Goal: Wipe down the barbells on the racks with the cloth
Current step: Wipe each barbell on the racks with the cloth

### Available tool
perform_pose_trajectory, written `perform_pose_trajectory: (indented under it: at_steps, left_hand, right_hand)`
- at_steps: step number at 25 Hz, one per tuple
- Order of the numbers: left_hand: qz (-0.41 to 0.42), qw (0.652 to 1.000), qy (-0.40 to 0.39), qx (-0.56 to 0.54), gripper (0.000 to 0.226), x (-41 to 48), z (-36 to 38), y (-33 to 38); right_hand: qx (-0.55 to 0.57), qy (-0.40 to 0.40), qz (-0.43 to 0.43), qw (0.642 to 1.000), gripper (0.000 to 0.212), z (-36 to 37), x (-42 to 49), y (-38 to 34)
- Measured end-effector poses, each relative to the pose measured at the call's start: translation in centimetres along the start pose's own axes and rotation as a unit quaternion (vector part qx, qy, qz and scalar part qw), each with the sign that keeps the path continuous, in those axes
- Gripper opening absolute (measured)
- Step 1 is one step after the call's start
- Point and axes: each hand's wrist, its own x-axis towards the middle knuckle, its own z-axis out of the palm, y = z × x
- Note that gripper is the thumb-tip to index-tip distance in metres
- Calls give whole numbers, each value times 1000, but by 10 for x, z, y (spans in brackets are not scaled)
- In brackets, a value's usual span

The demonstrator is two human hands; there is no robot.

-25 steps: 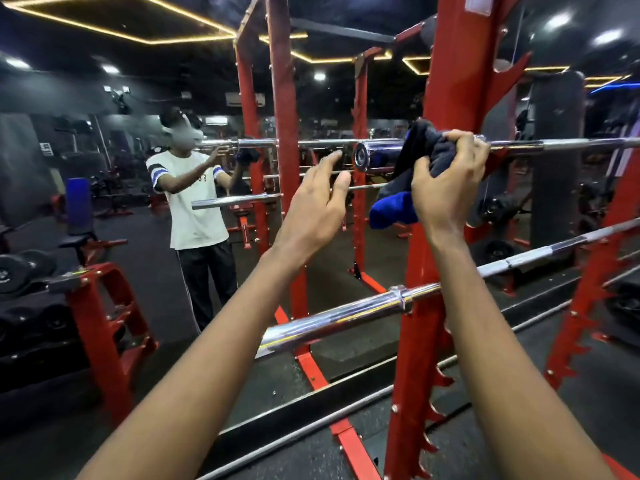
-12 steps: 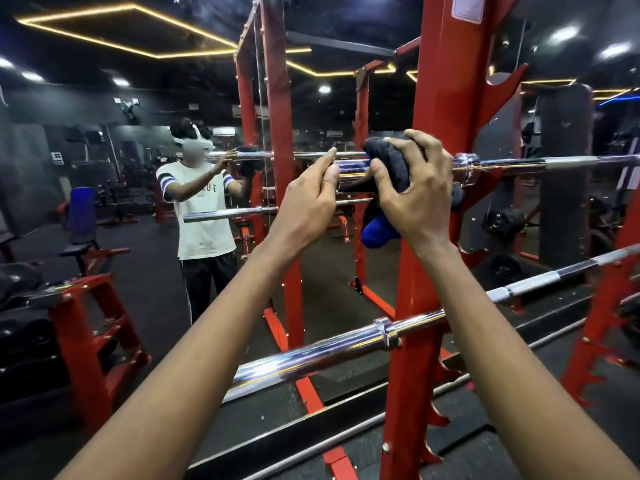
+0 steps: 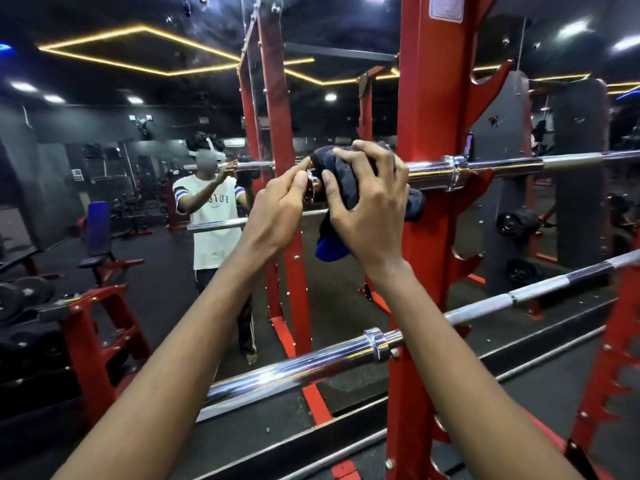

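A chrome upper barbell [image 3: 491, 166] lies across the red rack post [image 3: 427, 258] at chest height. My right hand [image 3: 370, 206] grips a dark blue cloth [image 3: 341, 188] wrapped over the left end of that bar's sleeve. A fold of the cloth hangs down below the hand. My left hand [image 3: 277, 209] curls its fingertips onto the bar's end cap, right beside the cloth. A second chrome barbell, the lower barbell [image 3: 311, 363], rests lower on the rack, under my forearms.
A mirror ahead shows my reflection [image 3: 213, 220] and the gym behind. A red dumbbell rack [image 3: 93, 327] stands at the left. More red uprights [image 3: 616, 344] with hooks and black weight plates [image 3: 517, 223] sit at the right.
My right hand has slid the cloth leftward along the upper bar to its end. My left hand has closed from open fingers onto the end cap.
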Motion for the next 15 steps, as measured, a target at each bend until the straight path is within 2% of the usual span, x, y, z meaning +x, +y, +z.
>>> perform_pose_trajectory:
  at_steps: [2,5,7,9,11,13,15]
  left_hand:
    - [-37,999,-14,-3,56,2,-5,2]
    - [-44,998,-40,27,58,0,-7,14]
    - [-29,995,-21,91,54,-3,-5,20]
    - [-8,989,17,146,52,-4,-2,23]
    - [-5,987,42,153,48,-4,0,22]
    - [-5,987,64,147,43,-5,3,22]
    - [3,986,77,147,39,-6,5,24]
  right_hand:
    - [20,30,11,999,33,0,-12,14]
    - [29,97,101,990,34,8,-20,44]
    - [58,173,188,965,37,14,-21,50]
    - [147,231,283,919,42,22,-22,42]
    - [261,239,402,845,42,28,-21,30]
    - [389,251,517,720,40,27,-13,21]
    - [529,177,590,584,38,29,-2,17]
